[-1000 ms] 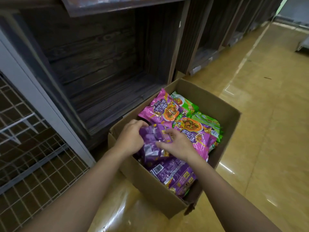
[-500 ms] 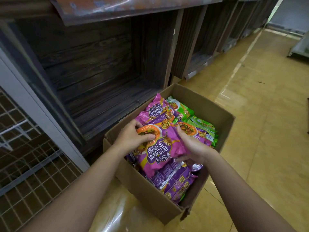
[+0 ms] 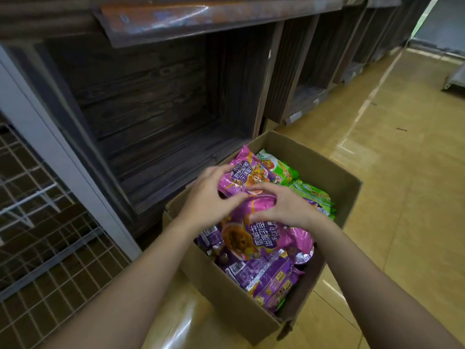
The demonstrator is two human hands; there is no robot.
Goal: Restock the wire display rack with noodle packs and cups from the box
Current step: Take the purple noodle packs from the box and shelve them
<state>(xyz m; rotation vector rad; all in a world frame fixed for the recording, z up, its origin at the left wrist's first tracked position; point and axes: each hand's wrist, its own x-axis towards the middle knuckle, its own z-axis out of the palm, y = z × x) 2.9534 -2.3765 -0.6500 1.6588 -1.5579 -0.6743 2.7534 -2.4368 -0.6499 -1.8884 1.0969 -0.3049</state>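
I see a glossy tan tiled floor [image 3: 402,222] across the right and bottom of the frame. An open cardboard box [image 3: 221,290] sits on it at centre. Dark wooden shelving [image 3: 151,96] stands along the upper left, with a wire rack [image 3: 50,260] at lower left.

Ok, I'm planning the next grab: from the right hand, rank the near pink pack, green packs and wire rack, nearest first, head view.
1. near pink pack: gripped by the right hand.
2. green packs: just beyond, to its right.
3. wire rack: far off to the left.
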